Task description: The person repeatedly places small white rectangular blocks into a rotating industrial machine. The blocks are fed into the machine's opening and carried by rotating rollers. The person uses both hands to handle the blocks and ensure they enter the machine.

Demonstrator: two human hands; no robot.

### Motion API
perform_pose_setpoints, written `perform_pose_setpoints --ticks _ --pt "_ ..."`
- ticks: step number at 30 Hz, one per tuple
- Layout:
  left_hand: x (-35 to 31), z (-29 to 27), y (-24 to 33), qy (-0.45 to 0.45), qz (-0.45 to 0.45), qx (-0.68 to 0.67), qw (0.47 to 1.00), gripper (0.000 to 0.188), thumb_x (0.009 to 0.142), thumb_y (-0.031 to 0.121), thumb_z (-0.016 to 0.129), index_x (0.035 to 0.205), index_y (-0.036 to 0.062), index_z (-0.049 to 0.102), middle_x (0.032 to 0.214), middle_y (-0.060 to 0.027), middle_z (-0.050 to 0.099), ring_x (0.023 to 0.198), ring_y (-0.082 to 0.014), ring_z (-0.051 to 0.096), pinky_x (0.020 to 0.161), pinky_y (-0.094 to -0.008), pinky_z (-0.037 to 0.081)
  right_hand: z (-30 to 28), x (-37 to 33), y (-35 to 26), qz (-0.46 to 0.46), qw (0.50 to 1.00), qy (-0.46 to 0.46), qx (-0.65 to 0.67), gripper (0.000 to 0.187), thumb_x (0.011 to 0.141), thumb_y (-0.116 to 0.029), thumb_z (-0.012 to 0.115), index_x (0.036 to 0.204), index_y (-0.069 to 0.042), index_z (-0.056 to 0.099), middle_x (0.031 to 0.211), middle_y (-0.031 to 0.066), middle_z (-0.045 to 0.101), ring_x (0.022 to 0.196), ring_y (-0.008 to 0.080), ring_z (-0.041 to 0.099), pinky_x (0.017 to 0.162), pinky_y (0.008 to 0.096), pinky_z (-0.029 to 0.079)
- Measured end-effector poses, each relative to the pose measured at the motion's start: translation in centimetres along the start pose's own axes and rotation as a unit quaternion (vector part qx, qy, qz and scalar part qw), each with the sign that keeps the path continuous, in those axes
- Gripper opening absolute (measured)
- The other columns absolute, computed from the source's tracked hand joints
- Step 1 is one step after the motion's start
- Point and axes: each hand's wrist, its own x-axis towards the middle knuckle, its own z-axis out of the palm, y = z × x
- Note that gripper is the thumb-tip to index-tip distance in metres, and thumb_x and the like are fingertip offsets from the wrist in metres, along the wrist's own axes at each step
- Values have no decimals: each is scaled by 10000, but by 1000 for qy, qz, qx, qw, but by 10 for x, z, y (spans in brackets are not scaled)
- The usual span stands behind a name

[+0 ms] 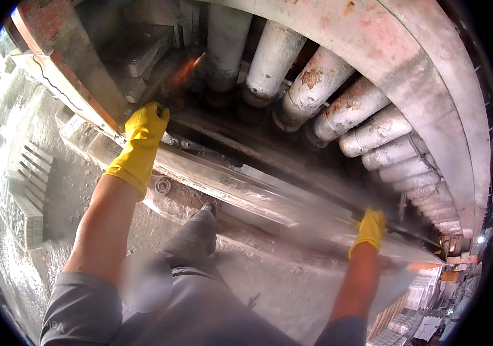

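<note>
A long metal rail (223, 180) forms the near edge of an industrial frame, slanting from the upper left toward the lower right, with a strip of floor (142, 230) between it and the worker's legs. Beyond the rail's inner edge, a narrow dark gap leads to a long, dark bar (246, 141) that runs roughly parallel, between the two gloved hands and below the cylinders (315, 78).

These stand in a close row, pale, scuffed and patched with rust, under a broad curved beam (425, 69) of worn metal. An orange glow (188, 69) shows near the row's left end. Light-coloured crates (24, 216) and a slatted pallet (36, 167) rest on the gritty floor at far left.

The left hand (147, 122), in smooth yellow rubber, is at the rail's left end, its fingers curled narrow; what they grip cannot be told. The right hand (370, 228), in matching yellow, is blurred near the rail's right end beside the bar; its finger opening and any hold cannot be told.
</note>
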Motion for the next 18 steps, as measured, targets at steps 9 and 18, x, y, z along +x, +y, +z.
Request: perform_pose_setpoints --ticks 9,18 --pt "-47 -15 -24 3 5 -8 1000 320 900 416 688 968 106 726 990 -123 753 956 -356 707 820 -465 547 32 -4 60 -15 998 5 64 613 966 -509 561 1270 14 658 1321 268 657 1212 436 638 1026 506 494" --pt "-79 -27 -42 -4 0 4 1000 351 909 439 678 996 102 722 1008 -134 749 971 -374 702 826 -481 543 27 -49 83 -22 999 26 35 581 962 -479 556 1231 24 665 1266 288 673 1170 458 649 999 519 499"
